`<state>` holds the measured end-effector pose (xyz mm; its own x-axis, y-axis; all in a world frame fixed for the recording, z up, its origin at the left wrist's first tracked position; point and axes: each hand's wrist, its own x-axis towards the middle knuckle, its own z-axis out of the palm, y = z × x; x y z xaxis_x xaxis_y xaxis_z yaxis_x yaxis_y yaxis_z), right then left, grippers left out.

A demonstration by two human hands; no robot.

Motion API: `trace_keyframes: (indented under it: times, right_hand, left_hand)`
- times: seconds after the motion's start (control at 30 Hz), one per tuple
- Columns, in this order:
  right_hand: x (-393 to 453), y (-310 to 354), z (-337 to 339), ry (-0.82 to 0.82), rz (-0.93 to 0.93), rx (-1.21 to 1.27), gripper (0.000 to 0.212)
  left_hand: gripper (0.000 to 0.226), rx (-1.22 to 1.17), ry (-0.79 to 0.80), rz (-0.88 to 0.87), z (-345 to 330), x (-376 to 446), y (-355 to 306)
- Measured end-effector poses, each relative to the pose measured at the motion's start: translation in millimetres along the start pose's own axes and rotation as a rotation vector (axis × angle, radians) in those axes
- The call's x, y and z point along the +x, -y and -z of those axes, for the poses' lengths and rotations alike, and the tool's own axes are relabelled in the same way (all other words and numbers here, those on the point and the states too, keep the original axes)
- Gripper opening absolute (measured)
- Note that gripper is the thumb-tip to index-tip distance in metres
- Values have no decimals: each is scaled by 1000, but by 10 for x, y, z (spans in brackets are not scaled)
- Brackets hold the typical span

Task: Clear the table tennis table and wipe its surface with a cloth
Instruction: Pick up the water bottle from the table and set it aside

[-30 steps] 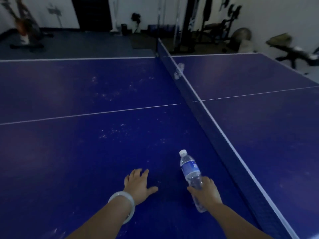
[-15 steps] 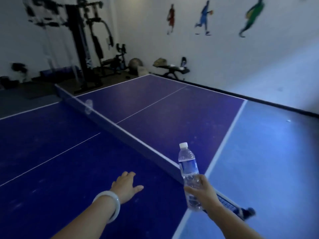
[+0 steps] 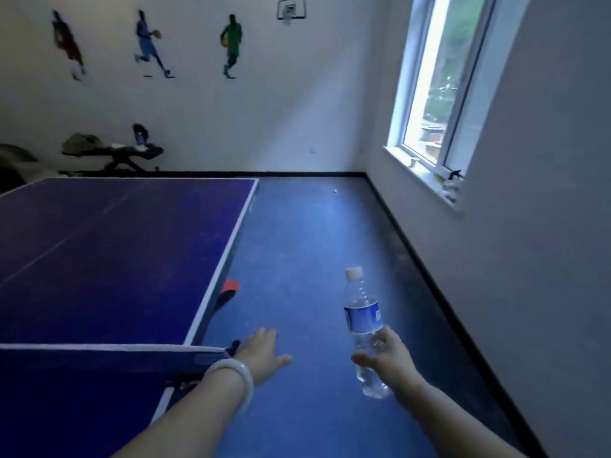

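Right hand [image 3: 390, 357] fingers grip bottle [image 3: 363, 325] beyond table [image 3: 218, 276] edge; left hand [image 3: 261, 355] fingers relaxed.

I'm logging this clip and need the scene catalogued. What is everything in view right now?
table tennis table: one, dark blue with white lines, left
net: one, dark with white top band, lower left
water bottle: one, clear with blue label and white cap, held over the floor
floor: blue, right of the table
small ball: one, white, on the far floor
player figures: three, red, blue, green, on the far wall
window: one, white frame, right wall
bracelet: one, white, left wrist
left hand: open, beside the net end
right hand: grips the bottle
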<state>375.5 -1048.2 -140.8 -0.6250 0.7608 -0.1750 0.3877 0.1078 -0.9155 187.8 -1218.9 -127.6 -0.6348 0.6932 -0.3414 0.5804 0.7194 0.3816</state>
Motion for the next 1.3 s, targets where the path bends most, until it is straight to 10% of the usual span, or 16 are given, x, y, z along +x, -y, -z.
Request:
trace_keyframes:
  times: [0.67, 1.3]
  right_hand:
    - [-2185, -1777, 3195, -1026, -366, 334, 46]
    - [-5886, -2605, 3565, -1778, -595, 527, 38]
  left_hand:
    - [55, 403, 427, -996, -2276, -237, -4651]
    - [59, 612, 720, -1620, -4420, -3672, -6051]
